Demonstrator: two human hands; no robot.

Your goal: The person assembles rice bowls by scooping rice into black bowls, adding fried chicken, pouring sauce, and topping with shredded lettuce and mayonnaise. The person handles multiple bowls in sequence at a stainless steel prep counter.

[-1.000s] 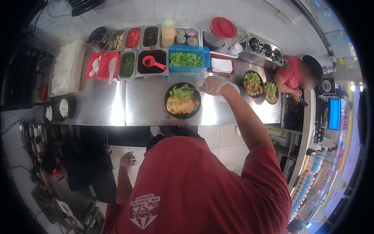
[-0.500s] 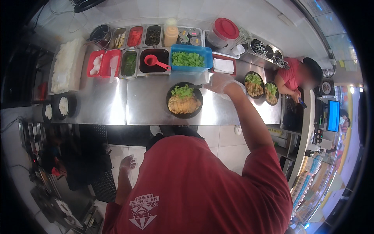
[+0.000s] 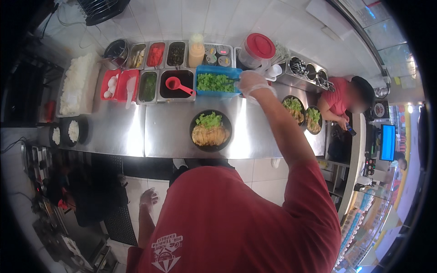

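Observation:
My right hand (image 3: 253,84), in a clear plastic glove, is closed on what look like tongs (image 3: 235,84). Their tips are among the chopped lettuce (image 3: 214,83) at the right side of the blue tub (image 3: 219,69). On the steel counter in front of me sits a black bowl (image 3: 210,148) holding sliced fried cutlet (image 3: 210,136) topped with lettuce (image 3: 209,120). Low at my left side, away from the counter, hangs my gloved left hand (image 3: 149,198), its fingers loosely apart and nothing in them.
Two filled bowls (image 3: 293,109) stand at the right, near a person (image 3: 336,98) in red. Sauce and topping pans (image 3: 176,84), a squeeze bottle (image 3: 196,52) and a red-lidded container (image 3: 257,50) line the back. Far left are a rice tub (image 3: 60,101) and small rice bowls (image 3: 74,132).
My right hand has moved from above the bowl, up and slightly left to the blue tub, bringing the tongs into the lettuce. My left hand still hangs at my side.

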